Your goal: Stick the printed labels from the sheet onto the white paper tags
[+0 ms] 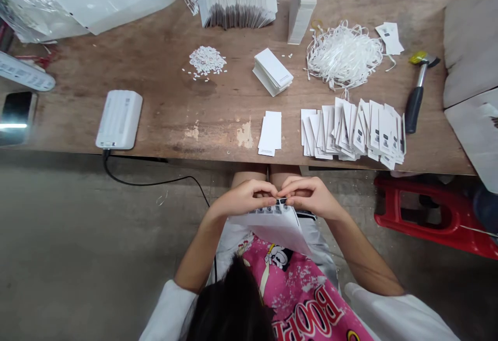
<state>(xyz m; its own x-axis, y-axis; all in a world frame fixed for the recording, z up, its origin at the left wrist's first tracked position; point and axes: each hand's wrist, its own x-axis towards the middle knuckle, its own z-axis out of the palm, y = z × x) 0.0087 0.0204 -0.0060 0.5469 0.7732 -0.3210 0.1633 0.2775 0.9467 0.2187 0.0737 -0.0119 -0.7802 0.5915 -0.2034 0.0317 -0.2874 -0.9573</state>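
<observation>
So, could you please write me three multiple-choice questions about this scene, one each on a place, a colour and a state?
1. Where does the hammer lie?
A. On the floor
B. On the wooden table, right of the heap of white strings
C. At the table's left end

2. What colour is the plastic stool on the floor?
A. Red
B. Blue
C. White

3. How do the left hand and right hand stand?
A. Both lie flat on the table
B. Only the right hand is raised
C. They meet at the top edge of the white tags, off the table

Answers:
1. B, since the hammer lies on the tabletop beyond the strings.
2. A, since the stool's frame shows red.
3. C, since the fingertips of both hands come together at the tags.
</observation>
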